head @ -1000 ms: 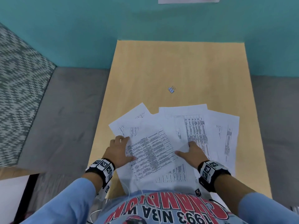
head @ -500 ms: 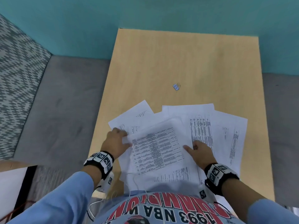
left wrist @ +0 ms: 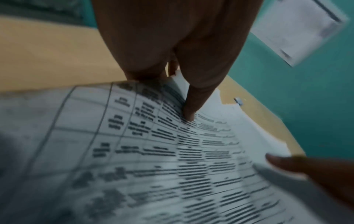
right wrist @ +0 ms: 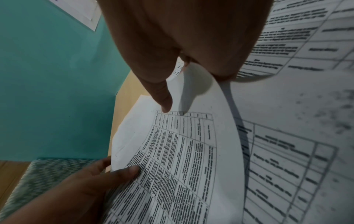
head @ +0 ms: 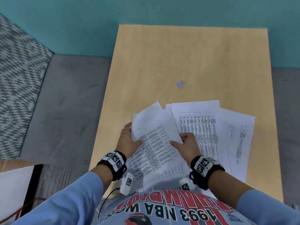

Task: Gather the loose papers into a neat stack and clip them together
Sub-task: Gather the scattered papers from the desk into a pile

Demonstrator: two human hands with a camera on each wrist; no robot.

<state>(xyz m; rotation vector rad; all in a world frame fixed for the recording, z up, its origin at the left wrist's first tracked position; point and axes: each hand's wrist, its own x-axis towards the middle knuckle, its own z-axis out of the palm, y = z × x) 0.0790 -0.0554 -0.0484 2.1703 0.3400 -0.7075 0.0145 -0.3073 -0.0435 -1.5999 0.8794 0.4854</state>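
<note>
Several printed white sheets lie fanned across the near half of the wooden table (head: pixel 186 54). My left hand (head: pixel 132 135) grips the left edge of a lifted bundle of sheets (head: pixel 155 143), thumb (left wrist: pixel 188 115) on top and fingers underneath. My right hand (head: pixel 180 140) pinches the bundle's right edge, thumb (right wrist: pixel 164 104) on the print and fingers below. A sheet with a table grid (head: pixel 198 124) and another sheet (head: pixel 235 135) stay flat on the right. A small pale-blue binder clip (head: pixel 180 84) lies alone beyond the papers and shows again as the binder clip (left wrist: pixel 238 101).
A teal wall (head: pixel 146 10) runs behind the table, with a paper notice (left wrist: pixel 298 27) fixed to it. A grey cushioned seat (head: pixel 65 103) lies left of the table beside a patterned cushion (head: pixel 16 70). The table's near edge is against my body.
The left sheets have been drawn in and lifted off the table. My left hand went from resting on them to gripping their edge, and my right hand has taken the opposite edge.
</note>
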